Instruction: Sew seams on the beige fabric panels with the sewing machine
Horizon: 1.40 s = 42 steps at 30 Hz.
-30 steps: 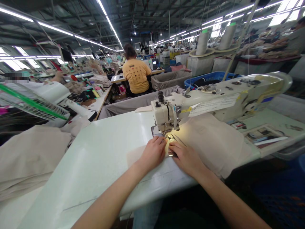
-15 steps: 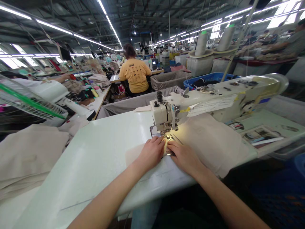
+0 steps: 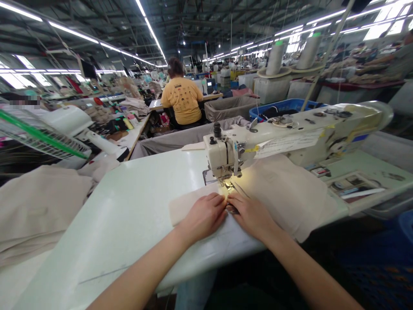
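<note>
A white sewing machine stands on the pale green table, its lamp lighting the needle area. Beige fabric lies under and to the right of its head, and a narrower beige piece reaches out to the left. Just in front of the presser foot, my left hand is closed with its fingertips pinching the fabric edge. My right hand is closed too, its fingertips on the fabric close beside the left ones. The fingertips partly hide the edge they grip.
Beige fabric is piled at the left, near a white fan. Thread cones stand behind the machine. A person in a yellow shirt sits beyond grey cloth bins. A small parts tray lies right.
My left hand has drawn back slightly toward me from the presser foot, showing more of the narrow fabric piece. My right hand has shifted very little.
</note>
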Each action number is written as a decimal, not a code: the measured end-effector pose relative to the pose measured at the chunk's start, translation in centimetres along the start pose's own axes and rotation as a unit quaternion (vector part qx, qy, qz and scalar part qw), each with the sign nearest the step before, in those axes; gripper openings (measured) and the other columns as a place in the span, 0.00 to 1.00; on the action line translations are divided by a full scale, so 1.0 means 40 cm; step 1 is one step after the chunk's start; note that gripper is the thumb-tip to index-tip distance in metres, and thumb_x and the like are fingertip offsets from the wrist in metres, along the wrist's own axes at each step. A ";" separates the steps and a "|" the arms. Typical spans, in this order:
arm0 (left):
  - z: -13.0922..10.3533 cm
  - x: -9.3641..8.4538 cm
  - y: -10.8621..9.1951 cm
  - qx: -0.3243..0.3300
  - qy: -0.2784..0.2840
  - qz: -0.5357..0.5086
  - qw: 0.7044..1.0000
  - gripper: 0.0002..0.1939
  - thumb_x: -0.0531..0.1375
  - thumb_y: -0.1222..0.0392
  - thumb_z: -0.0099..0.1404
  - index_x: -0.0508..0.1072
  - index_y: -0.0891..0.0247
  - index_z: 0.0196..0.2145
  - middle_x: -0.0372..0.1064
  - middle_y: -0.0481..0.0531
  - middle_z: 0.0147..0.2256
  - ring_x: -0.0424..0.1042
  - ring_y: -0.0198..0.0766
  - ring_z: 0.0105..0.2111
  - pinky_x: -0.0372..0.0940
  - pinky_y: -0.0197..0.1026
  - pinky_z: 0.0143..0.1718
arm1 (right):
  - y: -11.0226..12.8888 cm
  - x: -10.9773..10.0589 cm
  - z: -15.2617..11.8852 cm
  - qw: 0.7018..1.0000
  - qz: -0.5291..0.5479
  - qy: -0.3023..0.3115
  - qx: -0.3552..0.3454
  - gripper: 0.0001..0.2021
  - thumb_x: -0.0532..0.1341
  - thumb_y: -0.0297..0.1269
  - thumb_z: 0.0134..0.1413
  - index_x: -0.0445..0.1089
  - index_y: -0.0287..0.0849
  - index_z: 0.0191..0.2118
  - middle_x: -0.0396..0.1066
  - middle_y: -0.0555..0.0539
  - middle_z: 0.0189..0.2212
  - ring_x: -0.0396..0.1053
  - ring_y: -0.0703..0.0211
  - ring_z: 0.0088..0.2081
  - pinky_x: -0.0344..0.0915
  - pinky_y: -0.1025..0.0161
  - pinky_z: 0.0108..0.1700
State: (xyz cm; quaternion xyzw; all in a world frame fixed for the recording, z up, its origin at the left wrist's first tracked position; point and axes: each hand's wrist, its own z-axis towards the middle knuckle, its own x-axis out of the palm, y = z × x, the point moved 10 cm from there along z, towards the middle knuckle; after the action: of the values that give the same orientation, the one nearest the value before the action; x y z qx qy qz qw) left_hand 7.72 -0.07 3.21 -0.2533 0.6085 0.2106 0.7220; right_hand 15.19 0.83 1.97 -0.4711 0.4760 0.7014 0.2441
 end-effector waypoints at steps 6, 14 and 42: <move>0.021 -0.002 0.044 -0.016 -0.010 0.010 1.000 0.14 0.49 0.57 0.75 0.74 0.63 0.41 0.72 0.57 0.41 0.71 0.45 0.45 0.69 0.47 0.49 | -0.009 -0.004 0.038 1.000 -0.009 -0.004 0.011 0.11 0.56 0.32 0.66 0.73 0.44 0.49 0.73 0.44 0.52 0.73 0.54 0.49 0.67 0.62 0.48; 0.051 -0.012 0.097 -0.024 -0.013 0.000 1.000 0.13 0.51 0.59 0.75 0.75 0.63 0.44 0.73 0.58 0.45 0.71 0.45 0.49 0.69 0.46 0.52 | -0.013 -0.010 0.070 0.999 -0.025 0.000 0.040 0.13 0.55 0.34 0.67 0.73 0.43 0.51 0.73 0.44 0.53 0.74 0.52 0.47 0.68 0.59 0.45; 0.050 -0.021 0.133 -0.033 -0.069 0.002 0.997 0.13 0.51 0.60 0.74 0.73 0.62 0.49 0.74 0.59 0.48 0.72 0.46 0.52 0.69 0.50 0.55 | 0.007 0.025 0.001 0.998 -0.011 -0.051 0.029 0.16 0.54 0.31 0.66 0.72 0.42 0.54 0.70 0.40 0.59 0.73 0.49 0.53 0.71 0.54 0.53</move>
State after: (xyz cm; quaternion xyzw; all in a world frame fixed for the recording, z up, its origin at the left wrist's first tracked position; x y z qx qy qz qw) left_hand 5.85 5.35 3.73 -0.2603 0.5509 0.2490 0.7528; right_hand 14.52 0.62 1.22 -0.4326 0.4780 0.7076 0.2891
